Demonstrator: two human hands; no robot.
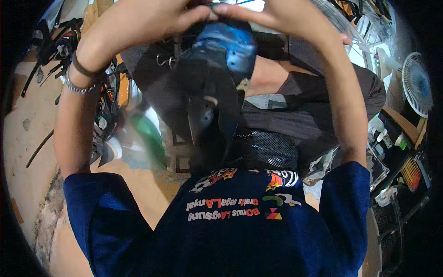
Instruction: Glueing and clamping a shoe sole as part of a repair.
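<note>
At the top edge my left hand and my right hand reach in from both sides, and their thumbs meet at the far end of a long black and blue object. Both hands look closed on it, though most of their fingers lie beyond the frame. Its blue part is mottled and has small holes. Nearer me it runs into dark, curved, partly blurred pieces; I cannot make out its kind. A dark band and a metal bracelet circle my left wrist.
My folded legs in dark shorts lie beneath, with a black mesh piece near my shirt. Tools and cables crowd the left, beside a blurred green bottle. A white fan and a cluttered black tray are at right.
</note>
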